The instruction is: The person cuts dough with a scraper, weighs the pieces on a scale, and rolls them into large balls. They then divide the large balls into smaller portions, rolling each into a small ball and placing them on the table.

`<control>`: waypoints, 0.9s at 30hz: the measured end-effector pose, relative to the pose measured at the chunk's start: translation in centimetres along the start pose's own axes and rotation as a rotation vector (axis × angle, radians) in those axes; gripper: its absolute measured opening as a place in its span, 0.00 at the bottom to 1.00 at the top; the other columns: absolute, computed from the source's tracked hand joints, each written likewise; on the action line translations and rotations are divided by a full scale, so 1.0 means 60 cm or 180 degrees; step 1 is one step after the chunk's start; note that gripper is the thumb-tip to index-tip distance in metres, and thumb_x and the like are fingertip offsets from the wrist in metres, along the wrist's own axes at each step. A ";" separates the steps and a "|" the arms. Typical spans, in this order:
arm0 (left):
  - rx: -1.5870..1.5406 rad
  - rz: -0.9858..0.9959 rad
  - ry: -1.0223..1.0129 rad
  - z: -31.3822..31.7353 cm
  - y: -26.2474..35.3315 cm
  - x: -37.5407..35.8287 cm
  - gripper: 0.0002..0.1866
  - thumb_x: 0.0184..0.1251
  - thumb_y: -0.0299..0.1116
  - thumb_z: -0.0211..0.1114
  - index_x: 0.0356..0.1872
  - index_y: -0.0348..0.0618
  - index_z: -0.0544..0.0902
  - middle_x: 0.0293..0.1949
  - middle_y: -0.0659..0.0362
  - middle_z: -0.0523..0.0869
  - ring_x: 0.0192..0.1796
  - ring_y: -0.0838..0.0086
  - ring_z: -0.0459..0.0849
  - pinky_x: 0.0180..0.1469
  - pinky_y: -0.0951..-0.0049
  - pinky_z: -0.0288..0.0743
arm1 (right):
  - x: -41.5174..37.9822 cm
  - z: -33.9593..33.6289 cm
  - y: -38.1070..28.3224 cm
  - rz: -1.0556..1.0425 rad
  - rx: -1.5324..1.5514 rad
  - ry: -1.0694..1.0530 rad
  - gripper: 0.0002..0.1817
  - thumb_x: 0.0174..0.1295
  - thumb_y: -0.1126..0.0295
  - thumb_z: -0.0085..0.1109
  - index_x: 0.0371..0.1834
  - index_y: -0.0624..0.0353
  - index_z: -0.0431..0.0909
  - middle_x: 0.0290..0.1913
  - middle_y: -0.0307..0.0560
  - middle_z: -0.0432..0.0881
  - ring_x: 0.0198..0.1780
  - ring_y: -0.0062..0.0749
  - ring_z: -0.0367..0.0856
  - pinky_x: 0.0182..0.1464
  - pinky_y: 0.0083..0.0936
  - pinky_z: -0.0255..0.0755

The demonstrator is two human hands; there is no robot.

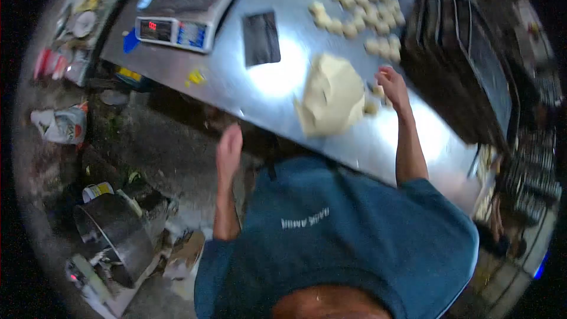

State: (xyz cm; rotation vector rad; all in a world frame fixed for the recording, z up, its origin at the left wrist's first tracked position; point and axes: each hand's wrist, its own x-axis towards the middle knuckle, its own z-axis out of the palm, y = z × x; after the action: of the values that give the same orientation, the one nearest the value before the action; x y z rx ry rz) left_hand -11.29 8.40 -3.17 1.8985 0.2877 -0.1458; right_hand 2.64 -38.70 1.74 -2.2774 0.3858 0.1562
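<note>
A large pale slab of dough (pixel 333 95) lies on the metal table (pixel 230 88) in front of me. My right hand (pixel 393 85) is over the table just right of the slab, beside a few small dough pieces (pixel 371 107); its fingers are bent together, and whatever they may hold is too small to make out. Off the table's near edge, my left hand (pixel 229 142) hangs in the air, blurred, touching nothing visible. Many small dough balls (pixel 369 6) sit in a group farther back on the table.
A digital scale (pixel 198 0) stands at the back left, with a dark flat sheet (pixel 261 38) beside it. Stacked dark trays (pixel 460 53) stand at the right. A metal drum (pixel 115 236) and a white bag (pixel 61 125) are on the floor at the left.
</note>
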 end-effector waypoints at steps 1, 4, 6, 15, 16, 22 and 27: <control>-0.0247 0.0201 -0.0238 0.009 0.024 0.022 0.19 0.70 0.35 0.57 0.56 0.34 0.75 0.54 0.47 0.80 0.57 0.66 0.79 0.58 0.69 0.70 | -0.053 -0.006 0.067 0.0391 -0.0361 0.0108 0.26 0.59 0.56 0.58 0.52 0.66 0.76 0.43 0.57 0.83 0.46 0.37 0.82 0.50 0.30 0.73; -0.0194 0.0332 -0.0338 0.077 0.095 0.086 0.22 0.68 0.33 0.60 0.59 0.31 0.72 0.55 0.45 0.79 0.56 0.65 0.79 0.58 0.68 0.71 | -0.136 0.011 0.163 0.0751 -0.1356 0.0195 0.25 0.58 0.49 0.58 0.43 0.63 0.79 0.36 0.57 0.84 0.39 0.44 0.83 0.45 0.33 0.74; -0.0232 0.0493 -0.0537 0.145 0.115 0.130 0.27 0.65 0.36 0.63 0.61 0.31 0.69 0.56 0.43 0.78 0.57 0.62 0.78 0.58 0.67 0.70 | -0.168 0.024 0.139 0.1619 -0.0155 0.0083 0.26 0.58 0.47 0.57 0.43 0.63 0.79 0.35 0.55 0.84 0.38 0.42 0.83 0.43 0.33 0.75; 0.2039 0.1167 -0.0761 0.410 0.207 0.243 0.45 0.49 0.56 0.68 0.66 0.41 0.65 0.61 0.42 0.72 0.60 0.53 0.74 0.59 0.61 0.70 | -0.100 0.036 0.034 -0.0770 0.0669 0.0715 0.20 0.62 0.60 0.57 0.48 0.66 0.77 0.42 0.58 0.83 0.45 0.43 0.83 0.49 0.33 0.74; 0.2101 0.0963 -0.0862 0.398 0.227 0.218 0.41 0.50 0.55 0.67 0.64 0.42 0.68 0.58 0.42 0.75 0.58 0.53 0.76 0.58 0.60 0.72 | -0.035 0.063 0.035 -0.1173 0.0562 0.0775 0.22 0.65 0.57 0.53 0.51 0.66 0.76 0.43 0.60 0.83 0.45 0.46 0.83 0.51 0.35 0.74; 0.0869 0.0773 -0.0796 0.274 0.148 0.005 0.30 0.53 0.41 0.67 0.57 0.39 0.73 0.51 0.44 0.80 0.55 0.55 0.79 0.57 0.60 0.72 | -0.102 0.122 -0.040 -0.1089 -0.0227 -0.1280 0.29 0.58 0.47 0.57 0.54 0.59 0.76 0.49 0.58 0.81 0.52 0.46 0.80 0.54 0.35 0.73; 0.0857 0.0542 -0.0179 0.203 0.101 -0.047 0.37 0.49 0.37 0.73 0.62 0.35 0.70 0.62 0.43 0.70 0.60 0.53 0.74 0.62 0.60 0.69 | -0.226 0.118 -0.009 -0.2253 0.0746 -0.0195 0.28 0.52 0.65 0.67 0.57 0.60 0.72 0.53 0.58 0.76 0.58 0.50 0.75 0.60 0.38 0.68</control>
State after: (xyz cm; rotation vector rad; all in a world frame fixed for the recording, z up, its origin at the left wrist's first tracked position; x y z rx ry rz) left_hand -11.91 -5.34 -1.13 2.1717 0.0691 -0.1278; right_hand -9.95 -30.08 0.55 -2.0376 -0.4210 -0.1736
